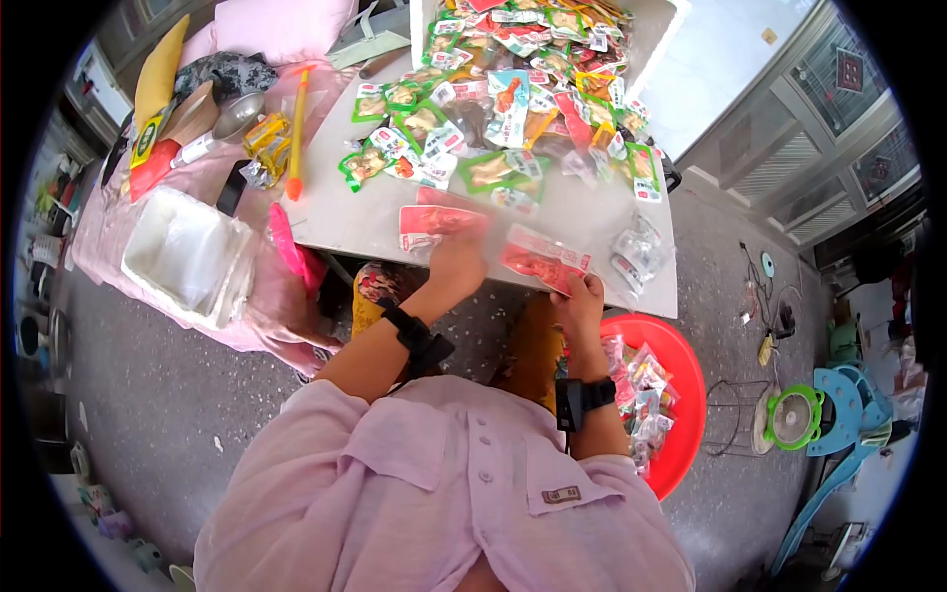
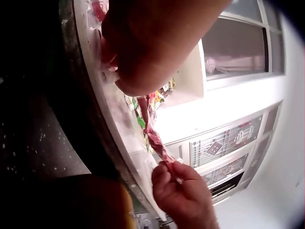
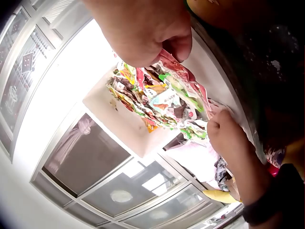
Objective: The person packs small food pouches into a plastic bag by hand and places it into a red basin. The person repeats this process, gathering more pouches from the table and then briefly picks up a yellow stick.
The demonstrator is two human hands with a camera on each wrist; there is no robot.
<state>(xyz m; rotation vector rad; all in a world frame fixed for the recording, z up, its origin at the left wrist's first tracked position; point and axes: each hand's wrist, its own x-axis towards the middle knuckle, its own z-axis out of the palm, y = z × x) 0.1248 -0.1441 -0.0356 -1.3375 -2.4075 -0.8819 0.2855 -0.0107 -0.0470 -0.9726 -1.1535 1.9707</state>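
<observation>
My right hand [image 1: 582, 301] pinches a red-and-white snack packet [image 1: 545, 259] by its near right corner, at the front edge of the table. That packet [image 2: 155, 138] shows nearly edge-on in the left wrist view, running up from the right hand's fingertips. To its left, my left hand [image 1: 459, 264] is curled at the right end of another red snack packet [image 1: 426, 223], its fingers blurred in the head view. A further red packet [image 1: 449, 200] lies just behind. In the right wrist view the left hand [image 3: 224, 131] appears with bent fingers near the table edge.
A pile of mixed snack packets [image 1: 513, 109] covers the table's back, before a white foam box [image 1: 666, 35]. Clear packets [image 1: 636, 252] lie at right. A red basin [image 1: 691, 395] of packets stands below right. At left are a white foam tray [image 1: 148, 266] and orange stick [image 1: 297, 138].
</observation>
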